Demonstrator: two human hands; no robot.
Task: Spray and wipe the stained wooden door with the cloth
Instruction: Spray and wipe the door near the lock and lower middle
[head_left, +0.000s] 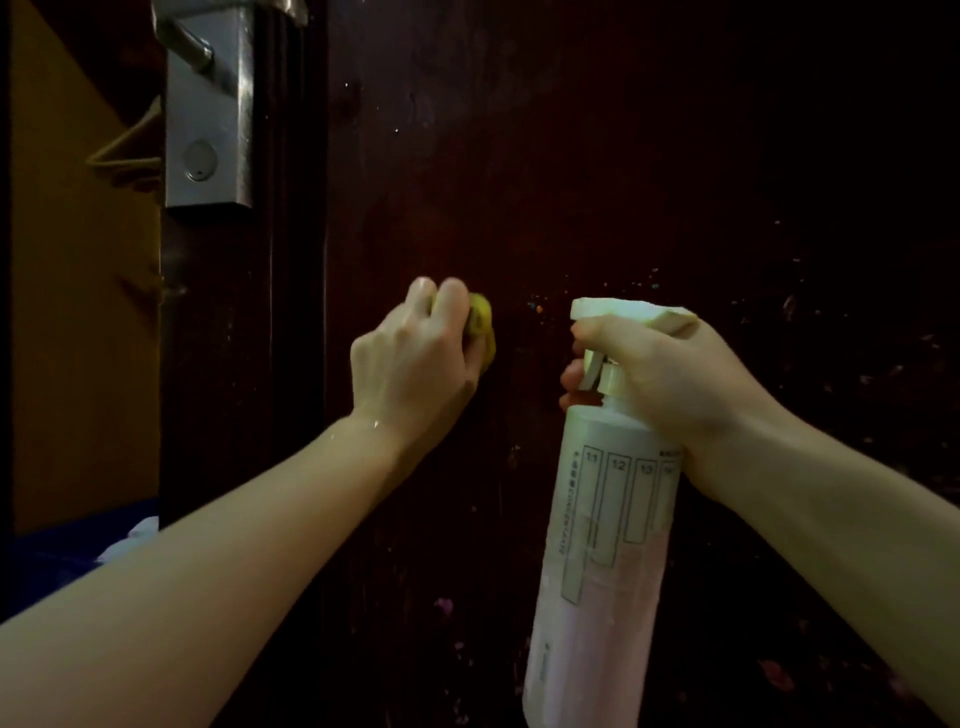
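A dark brown wooden door (597, 171) fills most of the view, dotted with small coloured specks and stains to the right of centre. My left hand (410, 358) grips a bunched yellow cloth (480, 325) and holds it against the door panel; most of the cloth is hidden under my fingers. My right hand (660, 379) grips the neck of a white spray bottle (602, 530) with pinkish liquid in its lower part. Fingers curl round the trigger, and the nozzle points left toward the cloth. Both forearms reach in from the bottom corners.
A metal lock plate with a lever handle (208, 109) is mounted near the door's left edge, at top left. Past the edge is a yellowish wall (78, 312). Something blue with a white item (124, 540) lies low on the left.
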